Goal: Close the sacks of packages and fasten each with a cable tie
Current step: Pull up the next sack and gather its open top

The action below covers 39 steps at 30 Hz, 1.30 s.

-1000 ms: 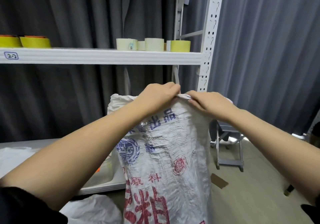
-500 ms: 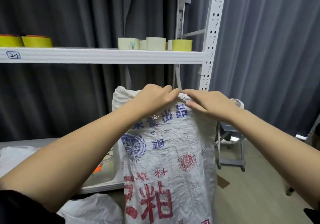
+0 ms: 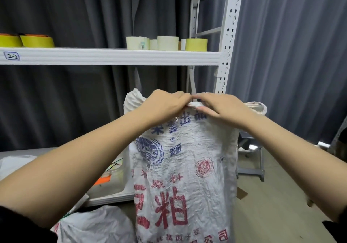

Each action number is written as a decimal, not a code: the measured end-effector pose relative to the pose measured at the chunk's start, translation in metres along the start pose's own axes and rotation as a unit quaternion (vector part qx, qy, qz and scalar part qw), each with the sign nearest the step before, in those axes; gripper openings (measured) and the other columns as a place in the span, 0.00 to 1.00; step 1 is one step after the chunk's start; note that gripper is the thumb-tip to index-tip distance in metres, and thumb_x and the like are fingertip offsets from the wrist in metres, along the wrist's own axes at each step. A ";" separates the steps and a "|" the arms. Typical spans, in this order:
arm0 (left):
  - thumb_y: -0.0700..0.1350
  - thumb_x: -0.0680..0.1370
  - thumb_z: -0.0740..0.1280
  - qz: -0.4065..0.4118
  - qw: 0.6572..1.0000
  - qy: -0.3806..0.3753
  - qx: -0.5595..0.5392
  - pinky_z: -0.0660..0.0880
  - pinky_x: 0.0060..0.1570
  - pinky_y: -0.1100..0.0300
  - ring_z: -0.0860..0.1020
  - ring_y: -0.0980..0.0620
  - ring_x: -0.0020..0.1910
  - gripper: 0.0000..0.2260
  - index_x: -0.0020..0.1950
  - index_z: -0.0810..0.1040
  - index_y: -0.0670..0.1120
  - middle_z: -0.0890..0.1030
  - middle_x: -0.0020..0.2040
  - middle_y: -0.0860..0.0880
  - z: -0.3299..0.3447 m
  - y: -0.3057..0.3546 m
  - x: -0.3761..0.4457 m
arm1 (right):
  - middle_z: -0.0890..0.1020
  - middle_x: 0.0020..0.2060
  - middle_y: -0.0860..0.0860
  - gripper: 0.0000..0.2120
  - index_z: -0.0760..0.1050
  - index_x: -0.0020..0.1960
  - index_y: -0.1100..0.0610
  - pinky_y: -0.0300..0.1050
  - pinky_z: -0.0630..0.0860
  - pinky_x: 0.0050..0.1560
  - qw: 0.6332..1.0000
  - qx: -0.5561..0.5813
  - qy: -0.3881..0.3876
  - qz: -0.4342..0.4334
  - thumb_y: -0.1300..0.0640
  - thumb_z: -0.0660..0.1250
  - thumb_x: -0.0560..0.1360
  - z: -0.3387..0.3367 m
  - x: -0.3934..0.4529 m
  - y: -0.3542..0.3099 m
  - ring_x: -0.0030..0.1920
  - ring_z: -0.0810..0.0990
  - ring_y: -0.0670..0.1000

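Observation:
A tall white woven sack (image 3: pixel 184 169) with blue and red print stands upright in front of me. My left hand (image 3: pixel 165 107) grips the top hem of the sack with curled fingers. My right hand (image 3: pixel 219 107) pinches the same hem right beside it, fingers over the edge and thumb underneath. The two hands touch at the middle of the sack's mouth. A corner of the hem sticks out on each side of them. No cable tie shows in view.
A white metal shelf (image 3: pixel 112 55) at head height carries rolls of tape (image 3: pixel 167 43). Its perforated post (image 3: pixel 228 41) rises just behind the sack. A second white sack (image 3: pixel 97 225) lies at the lower left. A clear plastic bin (image 3: pixel 110 179) and a grey step stool (image 3: pixel 251 160) flank the sack.
The sack top has risen a little and shifted right. My hands have drawn together on the hem until they touch.

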State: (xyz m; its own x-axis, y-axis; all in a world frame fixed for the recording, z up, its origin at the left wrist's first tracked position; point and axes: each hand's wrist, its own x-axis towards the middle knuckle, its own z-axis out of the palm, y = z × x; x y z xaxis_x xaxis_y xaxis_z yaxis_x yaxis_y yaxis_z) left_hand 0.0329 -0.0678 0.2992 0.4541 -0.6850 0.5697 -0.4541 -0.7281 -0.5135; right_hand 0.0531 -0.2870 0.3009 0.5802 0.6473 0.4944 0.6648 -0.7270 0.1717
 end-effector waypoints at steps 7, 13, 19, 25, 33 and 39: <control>0.56 0.82 0.51 -0.041 0.992 -0.106 -0.048 0.62 0.32 0.55 0.74 0.43 0.34 0.16 0.54 0.67 0.44 0.75 0.36 0.48 -0.002 -0.019 -0.015 | 0.78 0.40 0.50 0.07 0.71 0.52 0.53 0.46 0.69 0.27 0.988 -0.129 0.066 -0.051 0.61 0.63 0.75 0.006 -0.007 0.007 0.32 0.76 0.57; 0.61 0.78 0.45 -0.034 0.996 -0.056 -0.062 0.66 0.31 0.55 0.76 0.42 0.34 0.24 0.55 0.66 0.43 0.77 0.39 0.46 0.006 -0.025 -0.027 | 0.76 0.35 0.55 0.13 0.77 0.53 0.62 0.41 0.62 0.21 0.972 -0.179 0.133 -0.077 0.68 0.72 0.69 0.014 -0.014 0.012 0.25 0.74 0.57; 0.50 0.77 0.55 -0.001 1.000 0.019 -0.023 0.62 0.22 0.61 0.75 0.44 0.27 0.14 0.49 0.76 0.43 0.76 0.39 0.46 0.004 -0.027 -0.027 | 0.75 0.34 0.53 0.16 0.79 0.60 0.57 0.39 0.57 0.27 0.965 -0.177 0.171 -0.094 0.64 0.68 0.72 0.014 -0.016 0.015 0.26 0.72 0.54; 0.31 0.64 0.73 0.044 0.995 0.012 0.087 0.56 0.22 0.64 0.69 0.47 0.19 0.10 0.42 0.77 0.39 0.72 0.32 0.45 0.000 -0.018 -0.020 | 0.77 0.44 0.39 0.16 0.71 0.59 0.42 0.46 0.71 0.43 0.996 0.060 -0.071 0.017 0.39 0.50 0.81 0.000 0.006 -0.020 0.46 0.77 0.46; 0.54 0.82 0.52 -0.117 0.941 -0.198 -0.250 0.69 0.42 0.54 0.72 0.55 0.36 0.13 0.41 0.68 0.55 0.73 0.35 0.56 -0.007 -0.024 -0.027 | 0.75 0.35 0.54 0.13 0.77 0.53 0.57 0.41 0.61 0.23 0.979 -0.139 0.124 -0.078 0.65 0.68 0.69 0.018 -0.009 -0.010 0.29 0.74 0.56; 0.42 0.81 0.56 -0.034 0.984 -0.174 0.001 0.60 0.33 0.55 0.72 0.44 0.34 0.05 0.55 0.67 0.43 0.77 0.41 0.43 -0.011 -0.019 -0.032 | 0.77 0.36 0.50 0.17 0.79 0.54 0.53 0.38 0.59 0.26 0.985 -0.095 0.116 -0.085 0.48 0.55 0.78 0.017 -0.009 -0.011 0.32 0.77 0.53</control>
State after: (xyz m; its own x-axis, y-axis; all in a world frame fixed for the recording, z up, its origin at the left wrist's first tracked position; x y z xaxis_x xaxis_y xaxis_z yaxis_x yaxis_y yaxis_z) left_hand 0.0189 -0.0315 0.2980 0.7187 -0.6018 0.3483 -0.4119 -0.7721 -0.4839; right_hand 0.0483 -0.2812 0.2800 0.3302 0.7090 0.6231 0.6292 -0.6574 0.4146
